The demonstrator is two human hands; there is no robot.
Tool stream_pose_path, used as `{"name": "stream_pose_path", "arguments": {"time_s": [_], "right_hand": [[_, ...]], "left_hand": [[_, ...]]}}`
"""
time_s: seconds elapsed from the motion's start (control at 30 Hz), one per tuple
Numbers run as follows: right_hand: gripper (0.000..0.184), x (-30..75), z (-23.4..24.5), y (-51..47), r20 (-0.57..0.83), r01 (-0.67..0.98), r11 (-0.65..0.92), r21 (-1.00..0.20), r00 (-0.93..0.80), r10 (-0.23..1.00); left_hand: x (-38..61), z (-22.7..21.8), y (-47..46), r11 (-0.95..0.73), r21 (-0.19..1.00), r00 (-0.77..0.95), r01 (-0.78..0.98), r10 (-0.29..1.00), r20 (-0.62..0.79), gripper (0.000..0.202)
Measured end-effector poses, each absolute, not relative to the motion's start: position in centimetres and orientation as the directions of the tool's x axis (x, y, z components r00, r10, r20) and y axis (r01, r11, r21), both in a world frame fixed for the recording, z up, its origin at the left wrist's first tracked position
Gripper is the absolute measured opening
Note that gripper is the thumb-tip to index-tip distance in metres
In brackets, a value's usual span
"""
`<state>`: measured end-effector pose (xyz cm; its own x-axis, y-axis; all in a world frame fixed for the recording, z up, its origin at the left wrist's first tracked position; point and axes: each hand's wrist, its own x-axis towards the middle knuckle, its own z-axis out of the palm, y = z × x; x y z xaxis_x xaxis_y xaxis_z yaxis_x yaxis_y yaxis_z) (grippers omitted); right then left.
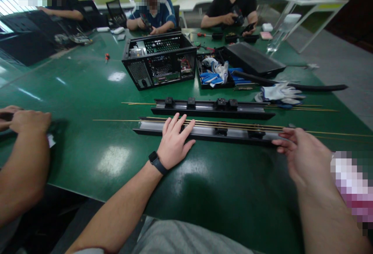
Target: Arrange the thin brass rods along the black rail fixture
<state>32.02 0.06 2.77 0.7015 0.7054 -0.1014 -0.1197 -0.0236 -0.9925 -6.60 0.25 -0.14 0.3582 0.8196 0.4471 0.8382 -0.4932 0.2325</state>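
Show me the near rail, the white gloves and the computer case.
near rail point(204, 131): head view, its bare silver middle stretch.
white gloves point(280, 92): head view, middle of the upper glove.
computer case point(159, 63): head view, its open near side.

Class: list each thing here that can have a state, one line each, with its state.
left hand, open, flat on the near rail
right hand, at that rail's right end, grip unclear
brass rods, lying along the near rail
computer case, open, insides showing
tool box, lid open, blue gloves inside
white gloves, off, lying loose
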Motion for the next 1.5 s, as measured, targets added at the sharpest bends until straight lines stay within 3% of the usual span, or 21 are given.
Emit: {"name": "stream_pose_path", "arguments": {"time_s": [0.3,0.43,0.63,0.87,1.07,1.27,1.5], "right_hand": [[0.037,31.8,2.2,0.0,-0.087,-0.101,-0.022,-0.995,0.698,0.711],[0.037,31.2,2.3,-0.5,-0.085,-0.103,-0.022,-0.994,0.659,0.748],[0.052,30.5,2.5,-1.1,-0.061,-0.076,-0.022,-0.997,0.554,0.83],[0.044,31.1,2.4,-0.6,-0.081,-0.116,-0.006,-0.993,0.655,0.751],[0.056,30.4,2.3,-1.1,-0.079,-0.104,-0.027,-0.994,0.535,0.841],[0.051,30.9,1.9,-0.5,-0.062,-0.115,0.021,-0.993,0.671,0.739],[0.057,30.4,2.0,-1.0,-0.07,-0.111,-0.01,-0.994,0.55,0.833]], "left_hand": [[-6.6,-0.3,0.2,-0.487,0.237,0.354,0.841,0.825,0.441,0.07],[-6.6,-0.3,0.2,-0.489,0.237,0.359,0.839,0.826,0.434,0.073],[-6.5,-0.1,0.2,-0.496,0.223,0.368,0.839,0.82,0.438,0.066],[-6.5,-0.4,0.2,-0.493,0.234,0.362,0.838,0.822,0.44,0.07],[-6.4,-0.2,0.1,-0.497,0.232,0.364,0.836,0.819,0.443,0.066],[-6.4,-0.3,0.2,-0.503,0.222,0.364,0.836,0.809,0.462,0.066],[-6.5,-0.4,0.2,-0.502,0.219,0.365,0.837,0.809,0.461,0.068]]}}
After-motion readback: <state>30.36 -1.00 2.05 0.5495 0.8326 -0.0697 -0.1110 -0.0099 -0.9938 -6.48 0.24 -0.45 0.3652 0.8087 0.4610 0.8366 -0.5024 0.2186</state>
